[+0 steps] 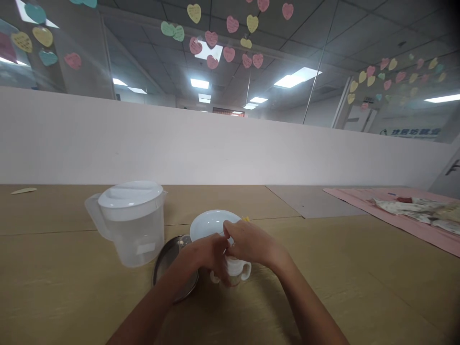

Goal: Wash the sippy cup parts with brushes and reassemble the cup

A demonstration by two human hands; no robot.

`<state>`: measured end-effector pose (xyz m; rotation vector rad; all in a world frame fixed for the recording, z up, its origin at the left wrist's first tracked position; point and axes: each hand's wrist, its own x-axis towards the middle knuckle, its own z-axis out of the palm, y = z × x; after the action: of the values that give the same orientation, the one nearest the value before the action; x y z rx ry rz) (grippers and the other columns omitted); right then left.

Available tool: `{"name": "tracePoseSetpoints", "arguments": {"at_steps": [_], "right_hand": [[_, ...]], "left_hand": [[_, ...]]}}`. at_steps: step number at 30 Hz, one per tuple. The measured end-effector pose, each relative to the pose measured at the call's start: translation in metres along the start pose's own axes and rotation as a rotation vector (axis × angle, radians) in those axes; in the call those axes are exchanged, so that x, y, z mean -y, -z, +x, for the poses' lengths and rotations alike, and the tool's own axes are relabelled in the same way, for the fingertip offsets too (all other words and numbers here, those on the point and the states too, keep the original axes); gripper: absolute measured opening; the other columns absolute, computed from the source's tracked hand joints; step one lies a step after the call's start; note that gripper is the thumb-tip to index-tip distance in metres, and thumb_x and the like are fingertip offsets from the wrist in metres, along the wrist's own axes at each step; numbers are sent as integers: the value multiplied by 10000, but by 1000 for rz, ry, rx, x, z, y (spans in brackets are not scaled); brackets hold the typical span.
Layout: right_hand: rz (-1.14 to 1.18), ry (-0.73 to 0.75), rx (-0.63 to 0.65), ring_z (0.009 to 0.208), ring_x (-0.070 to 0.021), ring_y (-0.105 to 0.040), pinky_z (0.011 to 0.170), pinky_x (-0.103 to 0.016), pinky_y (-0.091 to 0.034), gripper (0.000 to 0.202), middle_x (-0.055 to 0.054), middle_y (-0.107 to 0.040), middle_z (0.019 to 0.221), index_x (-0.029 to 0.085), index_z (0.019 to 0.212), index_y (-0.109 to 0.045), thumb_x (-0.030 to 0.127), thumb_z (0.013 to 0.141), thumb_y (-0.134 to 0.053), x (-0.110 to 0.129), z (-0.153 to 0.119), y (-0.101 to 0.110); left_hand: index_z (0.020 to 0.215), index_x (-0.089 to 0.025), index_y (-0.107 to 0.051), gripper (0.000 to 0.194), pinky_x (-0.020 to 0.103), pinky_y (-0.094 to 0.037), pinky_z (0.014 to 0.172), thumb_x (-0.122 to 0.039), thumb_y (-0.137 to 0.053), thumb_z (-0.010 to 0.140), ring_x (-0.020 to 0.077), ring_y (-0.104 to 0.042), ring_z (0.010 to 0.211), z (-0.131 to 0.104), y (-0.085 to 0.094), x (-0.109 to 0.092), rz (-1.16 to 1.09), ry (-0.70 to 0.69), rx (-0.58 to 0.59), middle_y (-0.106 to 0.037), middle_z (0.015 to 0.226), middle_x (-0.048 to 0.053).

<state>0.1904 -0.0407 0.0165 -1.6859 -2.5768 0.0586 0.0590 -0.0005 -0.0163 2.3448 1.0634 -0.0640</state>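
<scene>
Centrally, a two-handled cup [235, 268] sat before a white plate [205, 222] on the table [345, 278]. The left hand [212, 254] curved beside it, the right hand [248, 241] bent above; their grips couldn't be told. Handling seemed under way, unfinished.

The jug [125, 239] is smooth, translucent plastic; the cup [234, 266] looks like clear plastic, its 2 handles [247, 271] smooth and white. The plate [212, 220] is glossy, the tray [166, 263] shiny metal, the table [341, 282] faintly sheened, wood-like, the wall [215, 148] matt, the hearts [194, 13] paper.
</scene>
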Motion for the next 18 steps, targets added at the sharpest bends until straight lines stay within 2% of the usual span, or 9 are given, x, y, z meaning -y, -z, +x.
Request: {"name": "tracePoseSetpoints", "arguments": {"at_steps": [3, 5, 7, 10, 12, 15, 18], "right_hand": [[77, 30, 29, 694, -146, -511, 501, -226, -236, 201, -42, -576, 813, 178, 890, -511, 264, 711, -534, -3, 0, 2], [101, 50, 28, 680, -129, -490, 502, -220, -231, 209, -28, -566, 803, 182, 889, -517, 252, 696, -552, -5, 2, 2], [111, 61, 20, 674, -120, -474, 501, -215, -228, 222, -22, -560, 795, 182, 890, -521, 237, 679, -566, -6, 3, 1], [115, 58, 13, 669, -118, -464, 498, -210, -234, 214, -16, -559, 782, 182, 871, -529, 232, 667, -571, -7, 4, 0], [111, 52, 10, 673, -119, -468, 501, -209, -241, 208, -17, -563, 785, 182, 870, -534, 231, 671, -564, -8, 3, 0], [103, 58, 20, 668, -118, -477, 502, -210, -253, 215, -21, -572, 798, 182, 895, -541, 229, 685, -552, -9, 3, -2], [118, 54, 30, 683, -126, -494, 504, -209, -274, 263, -26, -579, 829, 190, 935, -540, 296, 696, -571, -11, 3, -3]], "left_hand": [[904, -199, -611, 476, 212, -422, 547, -299, -708, 448, 175, -599, 702, -18, 19, 3, 37, -13, 54, -656, 849, -2], [1040, -225, -564, 583, 210, -431, 586, -295, -695, 476, 170, -597, 761, -29, 33, 10, 59, 40, -52, -640, 937, 5], [1074, -204, -554, 596, 222, -432, 603, -289, -686, 499, 184, -593, 791, -34, 42, 20, 151, 168, -185, -636, 950, 40], [866, -184, -641, 379, 234, -419, 587, -230, -684, 492, 204, -597, 761, -29, 40, 36, 303, 358, -208, -661, 859, 58], [777, -197, -654, 298, 230, -414, 585, -191, -683, 480, 199, -598, 740, -21, 33, 43, 336, 428, -212, -670, 799, 42], [775, -202, -654, 296, 230, -417, 599, -157, -675, 484, 196, -595, 741, -14, 25, 43, 352, 468, -269, -666, 758, 36], [726, -153, -643, 221, 254, -419, 601, -122, -646, 507, 217, -591, 729, -22, 28, 34, 388, 502, -289, -653, 747, 72]]}}
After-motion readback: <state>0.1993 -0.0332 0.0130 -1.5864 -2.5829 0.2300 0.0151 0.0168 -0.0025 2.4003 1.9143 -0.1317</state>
